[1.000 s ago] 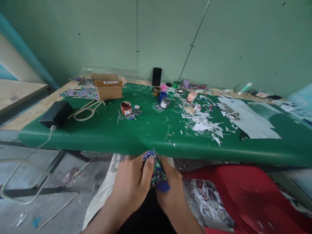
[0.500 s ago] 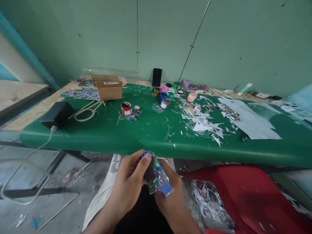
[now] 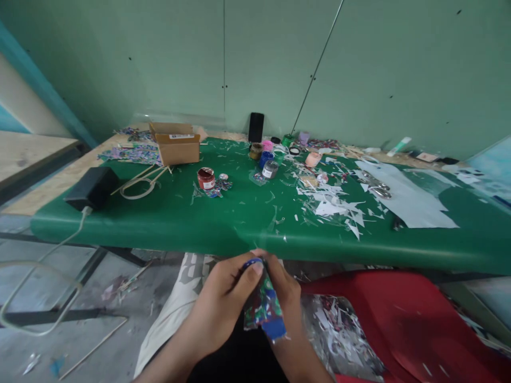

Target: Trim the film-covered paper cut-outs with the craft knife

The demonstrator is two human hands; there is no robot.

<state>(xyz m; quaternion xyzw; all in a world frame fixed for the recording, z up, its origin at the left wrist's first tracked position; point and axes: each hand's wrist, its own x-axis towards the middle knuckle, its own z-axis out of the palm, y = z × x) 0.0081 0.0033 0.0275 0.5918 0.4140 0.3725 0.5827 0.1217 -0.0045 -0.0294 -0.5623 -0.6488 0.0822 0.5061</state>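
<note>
Over my lap, just off the table's front edge, both hands meet around a glossy patterned plastic piece (image 3: 266, 303) coloured blue, green and dark red. My left hand (image 3: 225, 290) is closed on it, the thumb pressed on its upper end beside a blue rounded edge. My right hand (image 3: 285, 287) wraps around its far side; those fingertips are partly hidden behind the piece. Its lower end, with a bright blue patch, hangs free between the hands. On the green table cover (image 3: 223, 226) ahead stands an open jar of red paint (image 3: 206, 179) beside small patterned scraps (image 3: 220, 186).
A grey jar (image 3: 270, 169) and several other paint jars stand mid-table before a propped phone (image 3: 256, 127). White paper scraps (image 3: 331, 205) and scissors (image 3: 377, 186) lie right. A cardboard box (image 3: 179, 150) and black adapter (image 3: 92, 187) are left. A red chair (image 3: 399, 319) holds a scrap-filled bag (image 3: 339, 335).
Both hands have shifted slightly right with the patterned piece, and it hangs a little lower and more upright. My right fingers have moved up toward its upper end.
</note>
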